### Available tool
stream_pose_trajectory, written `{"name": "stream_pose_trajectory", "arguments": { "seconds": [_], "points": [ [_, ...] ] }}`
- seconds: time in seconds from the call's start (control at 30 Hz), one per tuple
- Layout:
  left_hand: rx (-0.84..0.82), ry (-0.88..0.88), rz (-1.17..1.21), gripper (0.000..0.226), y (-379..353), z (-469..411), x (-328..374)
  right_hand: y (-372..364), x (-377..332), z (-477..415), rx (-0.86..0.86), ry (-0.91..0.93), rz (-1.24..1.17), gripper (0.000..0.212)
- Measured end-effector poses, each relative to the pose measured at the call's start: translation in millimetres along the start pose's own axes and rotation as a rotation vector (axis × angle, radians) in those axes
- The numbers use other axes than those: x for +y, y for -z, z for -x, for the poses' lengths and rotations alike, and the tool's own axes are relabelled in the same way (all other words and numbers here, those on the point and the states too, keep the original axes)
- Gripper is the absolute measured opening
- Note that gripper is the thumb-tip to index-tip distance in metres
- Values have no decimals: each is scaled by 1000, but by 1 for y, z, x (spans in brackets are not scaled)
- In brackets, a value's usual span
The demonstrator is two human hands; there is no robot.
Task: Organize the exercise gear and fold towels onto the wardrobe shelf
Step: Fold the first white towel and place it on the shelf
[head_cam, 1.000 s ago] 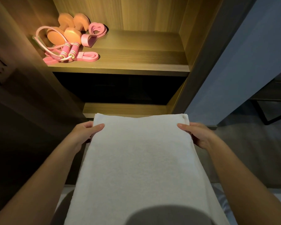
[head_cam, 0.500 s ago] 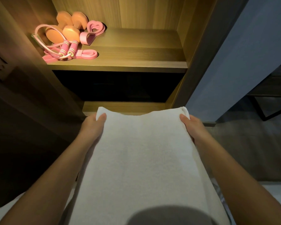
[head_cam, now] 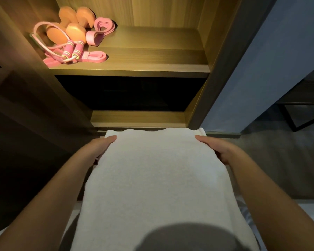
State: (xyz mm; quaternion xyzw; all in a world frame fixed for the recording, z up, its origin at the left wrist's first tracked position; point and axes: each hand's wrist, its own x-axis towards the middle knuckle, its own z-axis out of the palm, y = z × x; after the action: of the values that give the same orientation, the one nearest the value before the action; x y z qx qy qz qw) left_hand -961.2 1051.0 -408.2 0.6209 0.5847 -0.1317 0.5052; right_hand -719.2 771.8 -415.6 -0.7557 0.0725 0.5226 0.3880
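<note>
Already on the shelf (head_cam: 152,57), far-left corner: two orange dumbbells (head_cam: 74,31), a pink rope (head_cam: 71,51) with its handles side by side, and pink bands (head_cam: 101,28). All are bunched and touching. Gear part looks done, though loosely heaped rather than lined up.

Towel (head_cam: 156,178): white, in a long flat panel, held out in front of the person, well below the lit shelf. Its far edge sits near the lower ledge (head_cam: 138,117). Not on any shelf yet.

Left hand (head_cam: 98,147) grips the far-left corner, thumb on top, fingers hidden beneath. Right hand (head_cam: 219,149) grips the far-right corner the same way.

Judgement: roughly midway. Towel looks too long as it hangs, so it likely needs another fold, then a lift to the board right of the gear. Cannot tell if more towels wait.
</note>
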Motion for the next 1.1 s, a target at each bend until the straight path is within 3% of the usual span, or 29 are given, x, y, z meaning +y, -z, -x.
{"name": "stream_pose_trajectory", "arguments": {
  "seconds": [0.23, 0.33, 0.4, 0.53, 0.63, 0.73, 0.87, 0.97, 1.03, 1.1],
  "points": [
    [-268, 38, 139, 58, 27, -3, 6, 12, -13, -2, -157, -49, -63, 58],
    [-275, 25, 150, 67, 28, 2, 12, 14, -16, 3, -169, -64, -71, 60],
    [-186, -41, 143, 60, 27, 8, 13, 15, -20, 9, -128, -14, -41, 61],
    [20, -334, 131, 31, 35, 34, 24, 22, -38, 35, -11, 241, -63, 45],
    [135, -545, 215, 25, 62, 74, 56, 34, -69, 74, 62, 515, -114, 23],
    [205, -792, 313, 26, 94, 119, 90, 46, -103, 119, 59, 810, -199, 32],
    [329, -1067, 198, 34, 117, 160, 104, 53, -123, 154, 91, 1103, -223, 41],
    [357, -1132, 89, 49, 128, 171, 105, 54, -122, 161, 98, 1177, -162, 60],
    [323, -1119, 26, 60, 133, 173, 107, 54, -121, 162, 100, 1178, -116, 55],
    [339, -1106, 43, 38, 136, 171, 108, 54, -122, 162, 81, 1168, -144, 40]
  ]
}}
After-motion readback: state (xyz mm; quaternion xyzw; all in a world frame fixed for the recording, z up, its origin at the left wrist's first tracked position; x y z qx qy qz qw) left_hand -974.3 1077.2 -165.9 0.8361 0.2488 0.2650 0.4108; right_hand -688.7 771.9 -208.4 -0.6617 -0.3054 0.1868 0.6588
